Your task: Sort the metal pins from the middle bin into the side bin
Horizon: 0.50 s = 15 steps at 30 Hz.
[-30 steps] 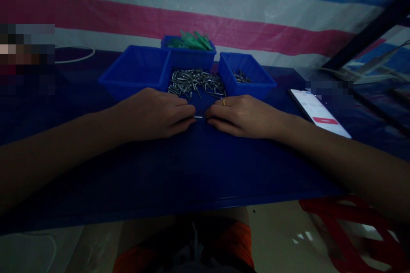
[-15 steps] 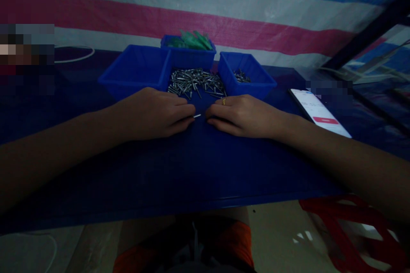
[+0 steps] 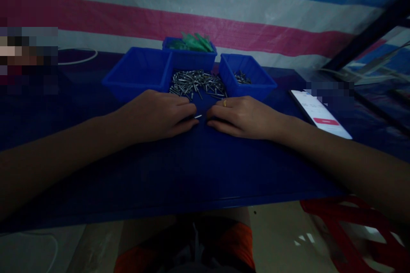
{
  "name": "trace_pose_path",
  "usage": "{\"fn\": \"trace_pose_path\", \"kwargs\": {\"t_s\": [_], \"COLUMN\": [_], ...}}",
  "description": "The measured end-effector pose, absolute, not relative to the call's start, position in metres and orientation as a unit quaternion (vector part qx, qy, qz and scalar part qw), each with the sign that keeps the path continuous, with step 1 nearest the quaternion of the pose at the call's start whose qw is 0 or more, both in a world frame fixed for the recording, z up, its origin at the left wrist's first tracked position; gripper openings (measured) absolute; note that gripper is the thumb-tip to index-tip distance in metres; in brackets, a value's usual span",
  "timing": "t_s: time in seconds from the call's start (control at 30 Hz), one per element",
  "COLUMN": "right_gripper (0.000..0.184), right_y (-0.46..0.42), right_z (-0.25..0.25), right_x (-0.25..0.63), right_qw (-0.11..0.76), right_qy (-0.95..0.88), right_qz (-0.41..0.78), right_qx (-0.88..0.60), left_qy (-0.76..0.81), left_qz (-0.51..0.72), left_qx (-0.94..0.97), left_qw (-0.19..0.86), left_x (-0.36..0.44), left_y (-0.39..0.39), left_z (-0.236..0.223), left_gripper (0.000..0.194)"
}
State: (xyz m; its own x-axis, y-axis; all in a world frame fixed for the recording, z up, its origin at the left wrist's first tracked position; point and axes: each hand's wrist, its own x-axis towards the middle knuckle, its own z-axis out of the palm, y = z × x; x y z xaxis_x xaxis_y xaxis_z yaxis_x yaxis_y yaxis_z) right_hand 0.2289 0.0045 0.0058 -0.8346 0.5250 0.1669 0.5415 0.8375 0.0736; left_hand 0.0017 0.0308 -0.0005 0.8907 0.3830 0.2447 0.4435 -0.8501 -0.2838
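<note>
From between the thumb and fingers of my left hand (image 3: 169, 115) the tip of a slim silvery metal pin (image 3: 198, 116) sticks out to the right. Close by, my right hand (image 3: 241, 115), with a ring on one finger, has its fingers curled together low over the tabletop. Whatever those fingertips hold, if anything, is hidden. Just beyond both hands lies a loose pile of similar thin metal pins (image 3: 195, 81); whether they are screws or rivets is too small to tell.
A blue bin (image 3: 137, 87) stands behind my left hand. Another blue bin (image 3: 256, 89) at the right contains some metal pins. Green plastic packets (image 3: 195, 42) fill a third bin (image 3: 192, 58) behind the pile. A lit phone (image 3: 323, 113) lies on the blue table (image 3: 205, 170) beside my right forearm.
The thumb of my left hand has shifted slightly to the right, a little apart from the finger above. My right hand stays nearly still. The whole view has moved slightly.
</note>
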Motion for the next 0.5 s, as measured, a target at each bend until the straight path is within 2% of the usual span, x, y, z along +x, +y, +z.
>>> {"fn": "trace_pose_path", "kwargs": {"t_s": [0.5], "right_gripper": [0.028], "right_y": [0.006], "right_z": [0.0023], "right_x": [0.2279], "right_qw": [0.093], "right_qy": [-0.957], "right_qz": [-0.079], "right_qx": [-0.265], "left_qy": [-0.198], "left_qz": [-0.097], "left_qx": [-0.957], "left_qw": [0.188], "left_x": [0.0032], "left_y": [0.0288], "left_z": [-0.0001], "left_gripper": [0.026]}}
